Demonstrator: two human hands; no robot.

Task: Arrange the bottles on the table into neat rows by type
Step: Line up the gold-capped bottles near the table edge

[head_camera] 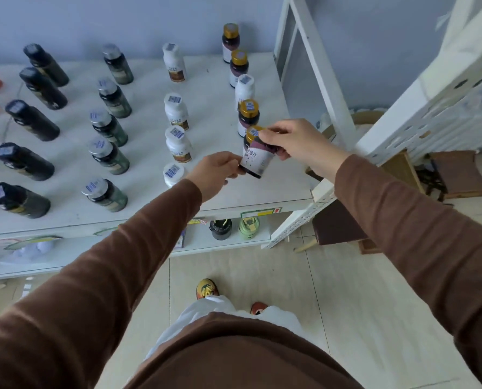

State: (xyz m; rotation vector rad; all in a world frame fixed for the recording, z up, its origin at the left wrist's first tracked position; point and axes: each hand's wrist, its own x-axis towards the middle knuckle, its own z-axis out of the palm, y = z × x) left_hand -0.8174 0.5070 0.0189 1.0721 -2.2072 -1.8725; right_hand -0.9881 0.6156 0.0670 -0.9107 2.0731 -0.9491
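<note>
A gold-capped bottle [256, 156] is held tilted above the near right part of the white table [211, 192], lifted clear of the surface. It is gripped near the cap by the right hand [293, 144], whose fingers are curled round its neck and upper body, while its base is pinched by the fingertips of the left hand [217, 175].

Most of the sorting appears done. Rows are seen running away from the viewer: black bottles [32, 120] at the left, green bottles with silver lids [109, 127] beside them, then white bottles [176, 110]. In the row at the right, three upright gold-capped bottles [248, 116] are interrupted by one white bottle [244, 89] standing among them, so this row is judged not yet sorted by type.

The risks from here are judged to be close at hand. The nearest standing gold-capped bottle is just behind the held one and could be knocked over if the bottle is set down at a tilt or swung back. The table's right edge is near, and a bottle placed too far over could topple off it. A white bottle [173, 172], partly hidden behind the left wrist, could be clipped by the sleeve.
</note>
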